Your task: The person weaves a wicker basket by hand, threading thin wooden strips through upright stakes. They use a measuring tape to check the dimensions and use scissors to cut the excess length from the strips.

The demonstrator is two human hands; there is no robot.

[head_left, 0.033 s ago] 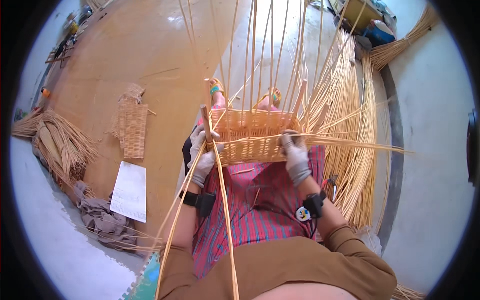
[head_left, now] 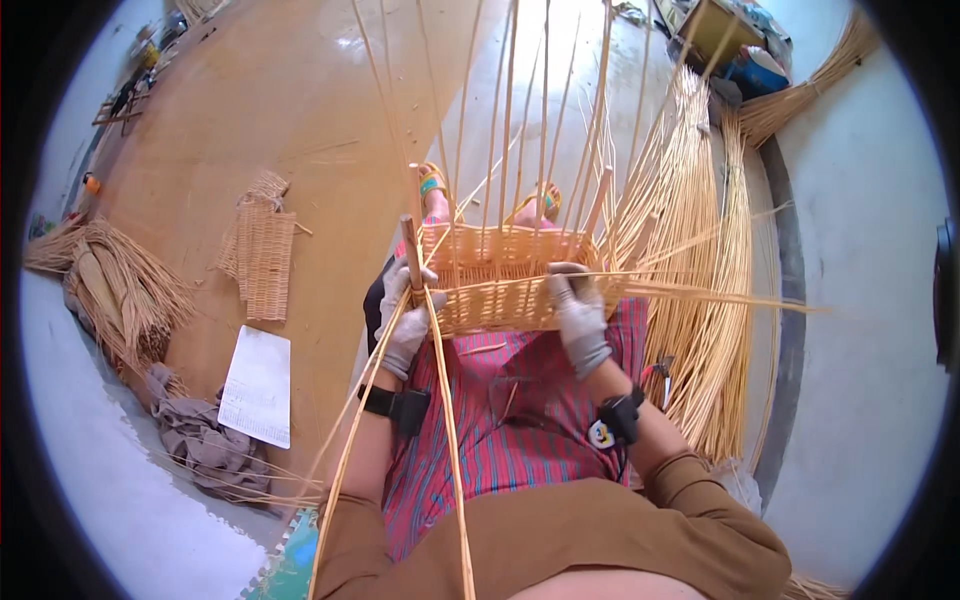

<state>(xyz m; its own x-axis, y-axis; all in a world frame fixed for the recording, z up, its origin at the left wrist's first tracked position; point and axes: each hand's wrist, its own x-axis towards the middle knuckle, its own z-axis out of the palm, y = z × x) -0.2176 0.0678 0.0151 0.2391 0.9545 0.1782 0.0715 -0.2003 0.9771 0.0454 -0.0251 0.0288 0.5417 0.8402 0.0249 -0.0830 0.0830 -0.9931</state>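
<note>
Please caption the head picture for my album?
Gloved left hand and right hand hold a basket with tall canes.

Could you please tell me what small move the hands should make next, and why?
I would probably have the right hand press the loose strands snugly against the woven basket, since they trail off to the right beyond that hand at the front edge, while the left hand grips the opposite corner by the wooden post, which should keep it steady.

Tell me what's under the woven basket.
Red striped cloth shows just past the near edge of the woven basket. Whatever lies directly beneath its base is covered by the basket itself and cannot be seen.
</note>
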